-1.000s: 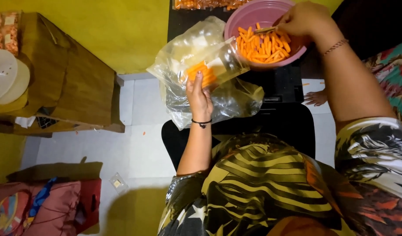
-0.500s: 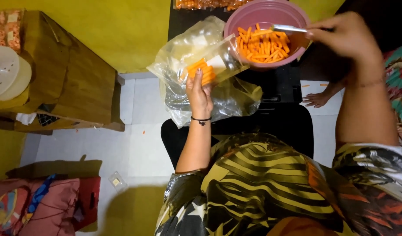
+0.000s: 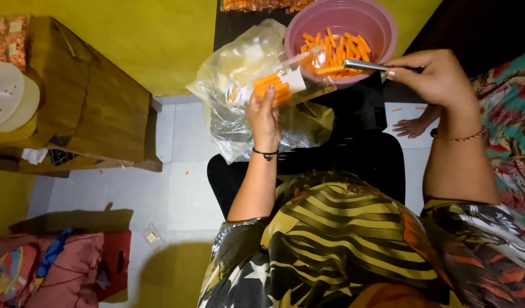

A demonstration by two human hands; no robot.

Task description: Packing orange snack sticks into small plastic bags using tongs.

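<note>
My left hand holds a small clear plastic bag partly filled with orange snack sticks, its mouth turned toward the bowl. My right hand grips the handle of a metal spoon whose tip carries orange sticks at the bag's mouth. Just beyond stands a pink bowl with several orange sticks in it. A heap of larger clear plastic bags lies under and behind my left hand.
A brown wooden table stands at the left with white lids on it. Packed orange snack bags lie at the top edge. Another person's foot rests on the white floor. Red cushions sit at lower left.
My right hand has drawn the spoon out of the bowl and down to the small bag's mouth. My left hand has lifted the bag slightly toward the spoon.
</note>
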